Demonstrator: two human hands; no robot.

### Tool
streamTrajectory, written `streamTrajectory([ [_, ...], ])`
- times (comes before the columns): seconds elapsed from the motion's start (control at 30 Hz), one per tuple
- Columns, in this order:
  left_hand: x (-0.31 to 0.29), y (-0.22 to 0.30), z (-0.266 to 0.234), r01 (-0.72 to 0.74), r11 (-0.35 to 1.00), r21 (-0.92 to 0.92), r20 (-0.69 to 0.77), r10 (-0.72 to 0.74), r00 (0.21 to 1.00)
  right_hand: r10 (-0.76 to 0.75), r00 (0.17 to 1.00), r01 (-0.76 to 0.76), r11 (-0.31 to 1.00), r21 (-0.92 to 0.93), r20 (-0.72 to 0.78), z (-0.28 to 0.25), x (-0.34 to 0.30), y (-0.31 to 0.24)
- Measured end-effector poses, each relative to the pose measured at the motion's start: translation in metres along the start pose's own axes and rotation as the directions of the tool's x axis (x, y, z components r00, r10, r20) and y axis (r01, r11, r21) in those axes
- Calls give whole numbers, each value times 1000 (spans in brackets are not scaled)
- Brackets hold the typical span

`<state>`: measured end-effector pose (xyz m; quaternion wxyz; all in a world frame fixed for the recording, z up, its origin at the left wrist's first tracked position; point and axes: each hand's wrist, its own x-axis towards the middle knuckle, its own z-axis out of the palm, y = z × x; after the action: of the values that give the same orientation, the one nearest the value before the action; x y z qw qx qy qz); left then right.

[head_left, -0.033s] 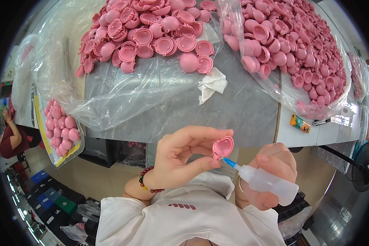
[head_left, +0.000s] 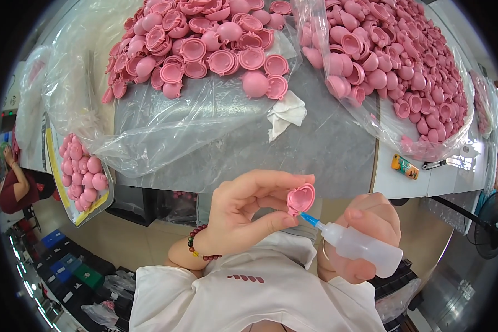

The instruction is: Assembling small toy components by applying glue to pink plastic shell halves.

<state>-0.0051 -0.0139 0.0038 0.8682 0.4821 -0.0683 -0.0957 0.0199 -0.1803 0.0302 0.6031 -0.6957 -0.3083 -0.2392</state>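
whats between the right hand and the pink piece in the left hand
The head view shows the blue tip and white neck of the bottle between the right hand and the pink piece.

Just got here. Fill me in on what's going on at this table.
A person's left hand holds a hollow pink piece between thumb and fingers. The right hand grips a translucent squeeze bottle, its blue nozzle at the lower edge of the piece; whether they touch is unclear. On the table, more pink pieces lie loose beyond a crumpled white cloth.
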Motion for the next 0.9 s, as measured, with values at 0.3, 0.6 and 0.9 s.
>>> streamTrajectory([
  [0.3,3,2,2,-2,1000,6,35,2,999,-30,992,23,998,-58,-123,5,-1,3],
  [0.6,3,5,3,22,999,31,18,-22,1000,13,991,-18,999,-42,-136,3,0,3],
  [0.9,1,8,3,-28,993,118,8,27,1000,1,991,-16,994,-110,-133,5,0,3],
])
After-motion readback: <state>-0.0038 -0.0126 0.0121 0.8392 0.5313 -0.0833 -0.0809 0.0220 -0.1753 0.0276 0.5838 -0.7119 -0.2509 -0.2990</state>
